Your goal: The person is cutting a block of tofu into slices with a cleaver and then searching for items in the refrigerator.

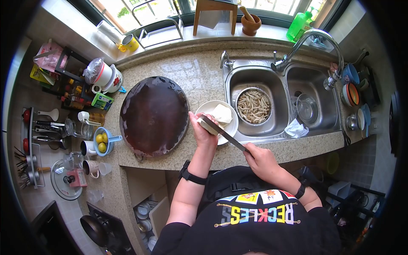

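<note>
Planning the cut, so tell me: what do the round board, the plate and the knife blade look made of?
Round board: dark brown, matt, chipped at the rim, likely wood. Plate: white, glossy, probably ceramic or melamine. Blade of the knife, held by the right hand against the white block in the left hand: grey, reflective, looks like steel.

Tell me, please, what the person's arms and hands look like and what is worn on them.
The left hand and the right hand are bare, without gloves. A broad black wristband sits on the left wrist, a thinner black band on the right wrist. The forearms are uncovered; short black sleeves belong to a black T-shirt with coloured letters.
</note>
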The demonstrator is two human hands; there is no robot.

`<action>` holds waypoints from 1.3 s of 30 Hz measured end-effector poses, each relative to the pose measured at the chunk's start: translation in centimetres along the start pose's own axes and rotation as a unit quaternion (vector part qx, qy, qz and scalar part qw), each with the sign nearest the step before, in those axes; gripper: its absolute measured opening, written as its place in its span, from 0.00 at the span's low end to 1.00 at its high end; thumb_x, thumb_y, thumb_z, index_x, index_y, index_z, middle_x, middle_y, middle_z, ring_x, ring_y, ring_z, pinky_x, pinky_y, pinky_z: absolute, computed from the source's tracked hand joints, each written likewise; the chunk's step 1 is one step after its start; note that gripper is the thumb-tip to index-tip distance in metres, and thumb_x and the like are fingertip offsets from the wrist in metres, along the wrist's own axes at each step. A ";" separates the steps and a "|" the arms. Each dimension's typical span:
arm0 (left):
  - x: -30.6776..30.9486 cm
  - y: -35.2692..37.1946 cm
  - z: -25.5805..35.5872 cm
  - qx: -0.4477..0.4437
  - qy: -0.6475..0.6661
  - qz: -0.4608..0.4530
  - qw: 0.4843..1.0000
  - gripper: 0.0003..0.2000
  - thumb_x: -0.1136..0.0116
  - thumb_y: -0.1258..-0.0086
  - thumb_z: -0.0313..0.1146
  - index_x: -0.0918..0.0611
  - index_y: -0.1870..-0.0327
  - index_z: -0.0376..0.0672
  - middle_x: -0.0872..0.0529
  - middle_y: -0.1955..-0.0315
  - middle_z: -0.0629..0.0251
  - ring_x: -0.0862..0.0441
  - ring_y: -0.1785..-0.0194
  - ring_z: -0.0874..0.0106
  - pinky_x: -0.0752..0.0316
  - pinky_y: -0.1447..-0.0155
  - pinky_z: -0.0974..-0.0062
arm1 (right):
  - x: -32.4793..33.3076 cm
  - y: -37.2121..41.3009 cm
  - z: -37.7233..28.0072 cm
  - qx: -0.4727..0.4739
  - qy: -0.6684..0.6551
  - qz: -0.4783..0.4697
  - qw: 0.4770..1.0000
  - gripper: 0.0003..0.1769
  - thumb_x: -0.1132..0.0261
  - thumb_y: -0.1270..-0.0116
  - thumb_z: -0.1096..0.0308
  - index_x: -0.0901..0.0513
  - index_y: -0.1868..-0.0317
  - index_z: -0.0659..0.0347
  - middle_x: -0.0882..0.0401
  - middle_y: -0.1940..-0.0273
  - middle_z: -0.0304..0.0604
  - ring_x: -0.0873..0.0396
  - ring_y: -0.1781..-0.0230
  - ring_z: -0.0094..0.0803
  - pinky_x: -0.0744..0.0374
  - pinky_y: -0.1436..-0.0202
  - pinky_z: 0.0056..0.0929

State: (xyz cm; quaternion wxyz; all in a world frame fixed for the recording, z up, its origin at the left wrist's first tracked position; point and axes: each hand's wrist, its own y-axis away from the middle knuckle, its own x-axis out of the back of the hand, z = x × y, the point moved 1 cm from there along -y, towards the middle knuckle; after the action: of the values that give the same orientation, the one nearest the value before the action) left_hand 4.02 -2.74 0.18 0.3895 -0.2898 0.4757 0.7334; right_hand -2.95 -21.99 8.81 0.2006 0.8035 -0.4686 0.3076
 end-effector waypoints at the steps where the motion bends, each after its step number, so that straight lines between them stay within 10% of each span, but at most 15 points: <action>1: 0.0 0.0 0.0 0.000 0.000 0.000 1.000 0.25 0.59 0.30 0.60 0.28 0.75 0.47 0.29 0.85 0.68 0.31 0.81 0.73 0.30 0.75 0.77 | -0.1 0.0 0.0 0.003 -0.001 0.003 1.000 0.08 0.43 0.35 0.70 0.28 0.57 0.61 0.21 0.71 0.52 0.21 0.70 0.51 0.24 0.69 0.45; 39: -1.0 0.6 0.8 -0.067 -0.018 -0.017 0.997 0.26 0.64 0.27 0.58 0.29 0.77 0.44 0.31 0.85 0.66 0.33 0.80 0.72 0.32 0.74 0.75 | -1.0 -0.6 -0.4 -0.014 0.023 -0.023 0.999 0.09 0.43 0.37 0.74 0.27 0.55 0.62 0.20 0.68 0.52 0.20 0.68 0.50 0.22 0.68 0.42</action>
State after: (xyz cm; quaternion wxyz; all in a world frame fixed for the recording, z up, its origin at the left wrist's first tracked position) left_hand 4.03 -2.46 1.55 0.3903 -0.3102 0.4136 0.7618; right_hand -2.95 -20.86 8.41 0.2297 0.8041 -0.4495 0.3142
